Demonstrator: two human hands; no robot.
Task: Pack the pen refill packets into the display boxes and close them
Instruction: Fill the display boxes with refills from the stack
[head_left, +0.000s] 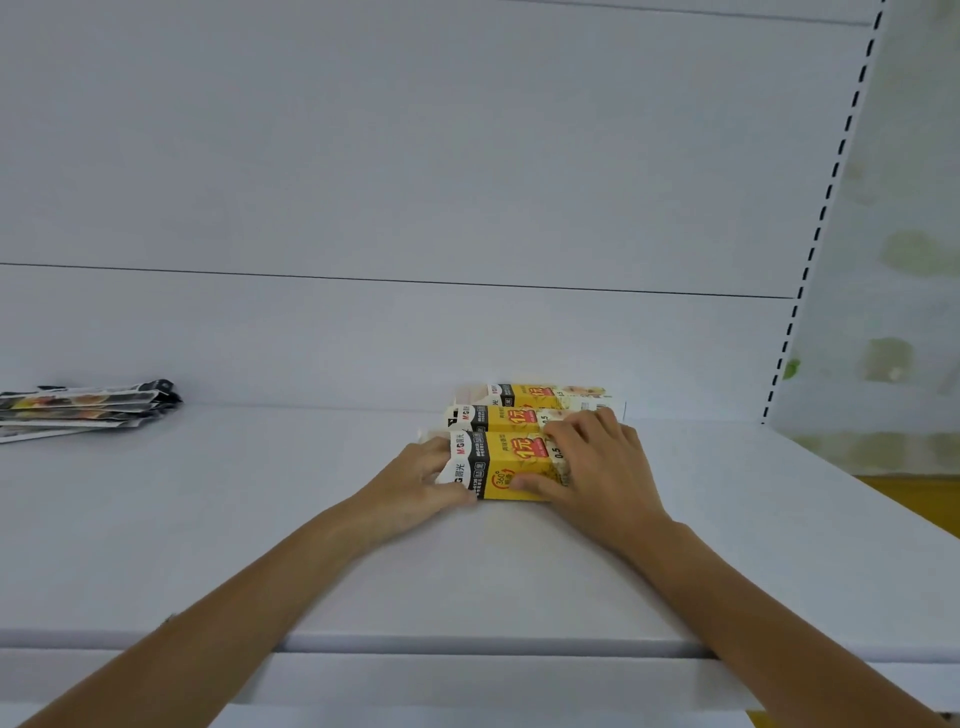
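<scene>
We see a broad white shelf (311, 545) carrying three yellow cardboard display boxes (514, 417), lying side by side from near to far, right of centre. Our right hand (597, 467) holds the nearest box (511, 462), thumb on its near face and fingers bent over its top. Our left hand (415, 480) curls its fingers round that box's white left end. A stack of black-and-silver pen refill packets (88, 408) lies far left, well apart.

We log both bare forearms (249, 587) reaching forward from the lower corners, converging. The left hand (415, 480) has its fingers curled round the white end flap of the nearest yellow-and-black cardboard display box (506, 460). The right hand (597, 467) lies palm down, fingers bent over the box top, thumb along its near face.
</scene>
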